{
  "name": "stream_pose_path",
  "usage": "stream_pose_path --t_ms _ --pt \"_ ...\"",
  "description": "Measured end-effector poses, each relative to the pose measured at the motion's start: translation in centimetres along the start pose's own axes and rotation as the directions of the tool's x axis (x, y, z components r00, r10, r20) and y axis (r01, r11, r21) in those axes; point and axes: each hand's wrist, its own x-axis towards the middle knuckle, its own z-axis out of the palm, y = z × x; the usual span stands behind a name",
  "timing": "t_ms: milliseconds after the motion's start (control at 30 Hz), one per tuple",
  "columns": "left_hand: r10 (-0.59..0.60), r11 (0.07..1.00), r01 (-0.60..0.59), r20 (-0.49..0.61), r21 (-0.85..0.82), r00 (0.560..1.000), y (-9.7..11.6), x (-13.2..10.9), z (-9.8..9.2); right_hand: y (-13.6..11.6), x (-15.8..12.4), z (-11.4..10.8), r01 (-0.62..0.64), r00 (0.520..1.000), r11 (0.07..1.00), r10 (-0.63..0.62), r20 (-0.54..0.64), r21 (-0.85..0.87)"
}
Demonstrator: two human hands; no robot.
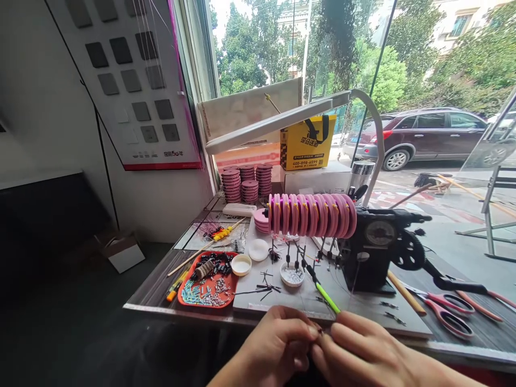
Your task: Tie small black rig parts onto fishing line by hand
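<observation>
My left hand (pixel 278 344) and my right hand (pixel 358 346) meet at the near edge of the table, fingertips pinched together on a tiny dark part that I cannot make out. A thin stick with a green-yellow tip (pixel 324 295) slants up from between my fingers toward the black winding machine (pixel 374 252). A row of pink foam spools (pixel 310 215) sits on the machine's shaft. Small dark pieces (pixel 266 287) lie scattered on the white mat (pixel 322 317) just beyond my hands.
A red tray (pixel 207 285) of beads and small parts sits at the left, with two white cups (pixel 242 264) and a dish of beads (pixel 292 275) nearby. Red-handled scissors (pixel 447 312) lie at the right. A desk lamp (pixel 282 121), stacked pink spools (pixel 245 183) and a yellow box (pixel 307 142) stand behind.
</observation>
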Motion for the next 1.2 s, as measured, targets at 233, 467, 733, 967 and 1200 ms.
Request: stream_pose_path --t_ms 233,467,733,967,1200 --pt "0.803 0.305 -0.579 0.123 0.756 0.583 -2.3 -0.3 -0.7 0.4 1.2 -0.3 -0.513 0.806 0.54 0.571 0.157 0.667" --pt "0.701 -0.657 -0.404 0.713 0.636 -0.018 -2.8 0.1 -1.5 1.6 2.2 -0.2 -0.584 0.551 -0.052 0.707 0.442 0.81" --pt "0.041 0.995 -0.038 -0.026 0.096 0.999 0.4 -0.6 -0.1 0.1 -0.3 -0.4 -0.046 0.998 0.997 0.043 0.055 0.057" --pt "0.195 0.938 -0.182 -0.013 0.294 0.981 0.1 -0.7 -0.3 -0.2 0.2 0.4 -0.044 0.998 0.99 0.05 -0.036 0.133" --pt "0.892 -0.347 -0.432 0.435 0.833 0.121 -2.9 -0.4 -1.4 0.8 2.7 -0.2 -0.58 0.577 0.081 0.743 0.339 0.811"
